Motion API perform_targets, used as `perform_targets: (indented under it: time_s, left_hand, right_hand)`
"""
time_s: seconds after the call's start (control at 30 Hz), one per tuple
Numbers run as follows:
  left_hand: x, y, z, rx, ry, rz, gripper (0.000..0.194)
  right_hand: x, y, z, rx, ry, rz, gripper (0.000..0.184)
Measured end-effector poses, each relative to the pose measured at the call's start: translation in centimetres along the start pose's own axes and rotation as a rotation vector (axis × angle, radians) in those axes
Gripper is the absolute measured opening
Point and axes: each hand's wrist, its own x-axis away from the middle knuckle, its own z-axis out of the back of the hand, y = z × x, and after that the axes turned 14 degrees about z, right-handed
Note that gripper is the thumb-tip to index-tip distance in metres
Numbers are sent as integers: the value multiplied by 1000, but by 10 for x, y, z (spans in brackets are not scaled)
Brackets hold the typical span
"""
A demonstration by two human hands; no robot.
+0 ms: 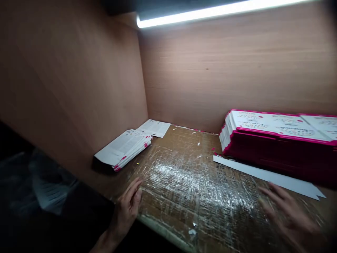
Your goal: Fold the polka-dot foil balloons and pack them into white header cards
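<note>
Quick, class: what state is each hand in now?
Left hand: open, empty.
Right hand: blurred but open, nothing visibly held, near the white strip.

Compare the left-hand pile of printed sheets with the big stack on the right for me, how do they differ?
The left pile is low, while the right stack is much taller. The left pile shows small grey print on top; the right stack shows colourful print with pink edging. Both are white and pink.
</note>
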Motion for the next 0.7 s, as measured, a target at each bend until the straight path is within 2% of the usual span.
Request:
perform_targets:
  time_s: [0.07,0.13,0.2,0.23,0.3,0.33,0.4,0.47,0.6,0.7]
  left_hand:
    - [-18,3,19,-40,65,-47,33]
    - [-50,9,42,-59,184,-37,37]
    - [-82,14,66,50,355,157,39]
    - [-95,14,77,83,406,210,42]
    - [-109,9,91,172,469,307,47]
    - [-111,4,93,214,471,338,49]
    - [-107,-8,92,302,448,400,48]
    - [-101,-20,86,404,417,454,42]
    - [-103,-28,79,662,329,564,29]
    - [-114,-21,79,686,250,596,28]
  right_hand:
    - [25,-23,-33,-86,-70,44,44]
    - [32,-52,-64,-196,-156,15,45]
    - [21,-86,-99,-344,-240,-47,52]
    - [9,-105,-118,-419,-271,-61,55]
    - [-25,-143,-160,-523,-344,-6,60]
    - [-46,-162,-183,-504,-387,71,59]
    - [-92,-195,-228,-367,-465,210,51]
    - [-139,-223,-273,-290,-520,257,45]
    - [-218,-259,-351,-122,-668,266,31]
    - [-258,-275,-394,-17,-768,282,31]
